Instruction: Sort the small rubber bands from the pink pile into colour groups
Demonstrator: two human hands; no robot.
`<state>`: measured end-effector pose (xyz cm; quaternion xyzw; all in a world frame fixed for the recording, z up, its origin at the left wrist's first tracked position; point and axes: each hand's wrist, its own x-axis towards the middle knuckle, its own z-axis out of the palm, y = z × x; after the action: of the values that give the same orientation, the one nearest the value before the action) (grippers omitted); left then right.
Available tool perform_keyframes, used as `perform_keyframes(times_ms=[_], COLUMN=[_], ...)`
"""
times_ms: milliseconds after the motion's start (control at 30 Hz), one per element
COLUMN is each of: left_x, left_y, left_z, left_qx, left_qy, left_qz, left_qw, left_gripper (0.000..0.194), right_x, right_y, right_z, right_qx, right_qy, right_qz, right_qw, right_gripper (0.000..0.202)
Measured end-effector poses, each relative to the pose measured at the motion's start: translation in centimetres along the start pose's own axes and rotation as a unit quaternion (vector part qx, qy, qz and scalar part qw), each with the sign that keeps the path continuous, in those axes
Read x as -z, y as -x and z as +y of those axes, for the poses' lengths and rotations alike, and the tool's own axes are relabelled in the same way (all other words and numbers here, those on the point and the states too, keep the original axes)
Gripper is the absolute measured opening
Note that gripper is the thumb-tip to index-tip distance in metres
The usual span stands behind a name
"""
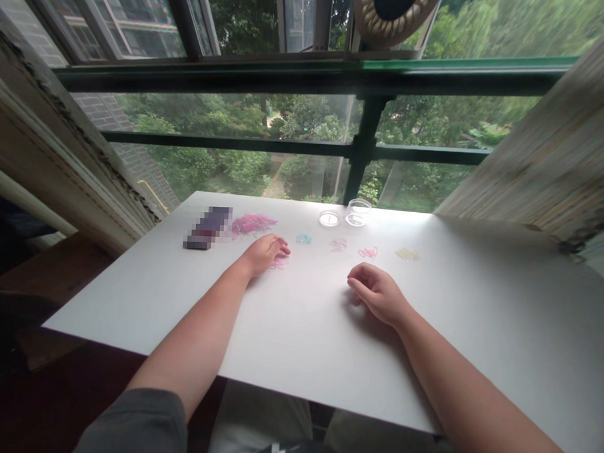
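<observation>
My left hand [265, 253] is over the left part of the white table [298, 320], its fingers loosely bent and slightly apart, with nothing visible in them. Partly hidden under its fingertips is a small group of pale pink loops [280, 262] like thin rubber bands. Behind that hand lies a larger tangled heap of pink and purple bands [253, 224]. My right hand [376, 293] rests on the table with its fingers curled in, and nothing shows in it. Beyond it sit small groups of blue [304, 238], mauve [338, 244], pinkish-red [367, 253] and yellow loops [408, 254].
A clear round container [359, 209] and a clear round lid [329, 219] stand near the table's back edge. A dark pixelated object [208, 228] lies at the left. Behind the table are a window with green railing [305, 146] and curtains [526, 129] at both sides.
</observation>
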<state>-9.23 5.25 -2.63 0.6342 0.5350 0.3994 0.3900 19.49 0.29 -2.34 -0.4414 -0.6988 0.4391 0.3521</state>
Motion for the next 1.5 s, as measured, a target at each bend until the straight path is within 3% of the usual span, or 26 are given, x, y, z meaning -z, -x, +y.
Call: perform_keyframes(times_ms=[167,367,467,533,633,733,1500], left_x=[0.0,0.1,0.4,0.7,1.3,1.5,1.4], left_y=[-0.2,-0.2,-0.2,-0.2,-0.1,0.0,0.1], left_z=[-0.5,-0.4,-0.3,-0.1,0.3,0.6,0.9], left_qx=[0.017,0.017,0.023,0.007,-0.039,-0.054,-0.025], left_qy=[0.119,0.127,0.075,-0.028,-0.198,-0.263,-0.215], left_qz=[0.001,-0.01,-0.002,0.007,0.018,0.016,0.054], left_qw=[0.993,0.992,0.997,1.0,0.979,0.963,0.975], left_gripper=[0.057,0.061,0.051,0.04,0.031,0.03,0.028], right_x=[0.1,0.1,0.1,0.1,0.1,0.1,0.1], right_y=[0.0,0.1,0.1,0.1,0.1,0.0,0.1], right_z=[-0.1,-0.1,0.0,0.0,0.0,0.0,-0.2], right_qx=[0.002,0.001,0.002,0.004,0.007,0.008,0.004], right_qy=[0.007,0.009,0.01,0.016,0.025,0.025,0.015], right_qz=[-0.002,-0.006,-0.006,-0.006,-0.005,-0.004,-0.012], right_qw=[1.0,1.0,1.0,1.0,1.0,1.0,1.0], right_gripper=[0.011,0.012,0.012,0.011,0.011,0.011,0.012])
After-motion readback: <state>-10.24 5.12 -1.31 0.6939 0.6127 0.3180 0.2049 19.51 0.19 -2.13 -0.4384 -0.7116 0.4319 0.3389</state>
